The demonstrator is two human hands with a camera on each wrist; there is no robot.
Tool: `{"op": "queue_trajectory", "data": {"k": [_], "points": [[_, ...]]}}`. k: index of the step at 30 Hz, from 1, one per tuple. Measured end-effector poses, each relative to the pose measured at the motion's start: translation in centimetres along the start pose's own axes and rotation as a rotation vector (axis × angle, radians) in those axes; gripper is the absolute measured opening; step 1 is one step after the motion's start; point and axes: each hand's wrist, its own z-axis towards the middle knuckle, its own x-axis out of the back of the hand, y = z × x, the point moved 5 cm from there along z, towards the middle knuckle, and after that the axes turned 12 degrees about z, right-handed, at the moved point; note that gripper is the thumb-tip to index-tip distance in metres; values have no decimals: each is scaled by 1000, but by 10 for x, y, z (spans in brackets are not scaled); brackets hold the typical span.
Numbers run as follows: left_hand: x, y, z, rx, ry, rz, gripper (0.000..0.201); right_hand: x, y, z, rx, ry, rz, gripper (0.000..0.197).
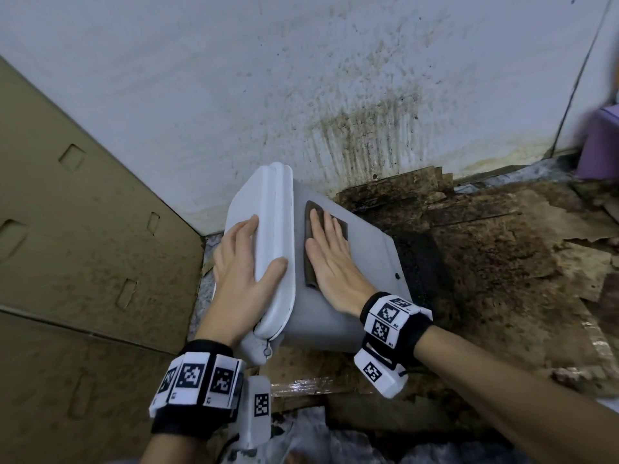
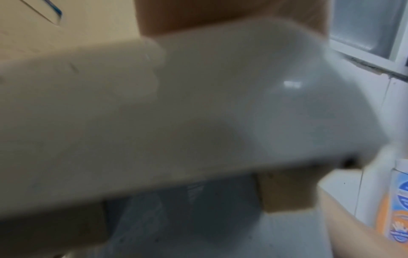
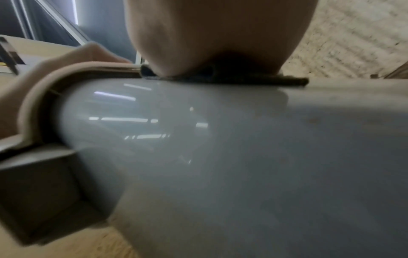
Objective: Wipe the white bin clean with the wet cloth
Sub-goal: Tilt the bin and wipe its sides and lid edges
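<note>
The white bin lies tilted on its side on the floor, with its lid facing left. My left hand holds the lid end, fingers across the lid face and thumb hooked over its rim. A dark folded cloth lies on the bin's upturned side. On it my right hand presses flat with straight fingers. The right wrist view shows the cloth squeezed under my palm on the glossy bin, and left hand fingers curled over the lid rim. The left wrist view is a blur of bin.
A large cardboard box stands close on the left. The white wall behind is spattered with dark stains. Soggy, dirty cardboard covers the floor to the right. A purple object sits at far right, and an orange-blue bottle nearby.
</note>
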Motion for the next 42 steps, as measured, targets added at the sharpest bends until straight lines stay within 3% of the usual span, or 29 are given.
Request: {"op": "queue_trajectory", "data": {"k": [8, 13, 19, 26, 35, 42], "points": [[2, -9, 0, 21, -3, -30, 87, 15, 35, 24, 20, -65, -63, 59], [1, -6, 0, 1, 0, -33, 85, 55, 76, 47, -213, -55, -130, 44], [-1, 3, 2, -30, -1, -27, 81, 89, 125, 49, -497, -29, -51, 62], [-2, 3, 3, -38, 10, -13, 80, 94, 141, 46, -603, 20, -24, 64], [-2, 5, 3, -39, 11, -3, 80, 68, 113, 35, -592, 137, -4, 60], [-2, 5, 3, -13, 6, 29, 84, 24, 41, 8, -386, 120, 28, 57]]}}
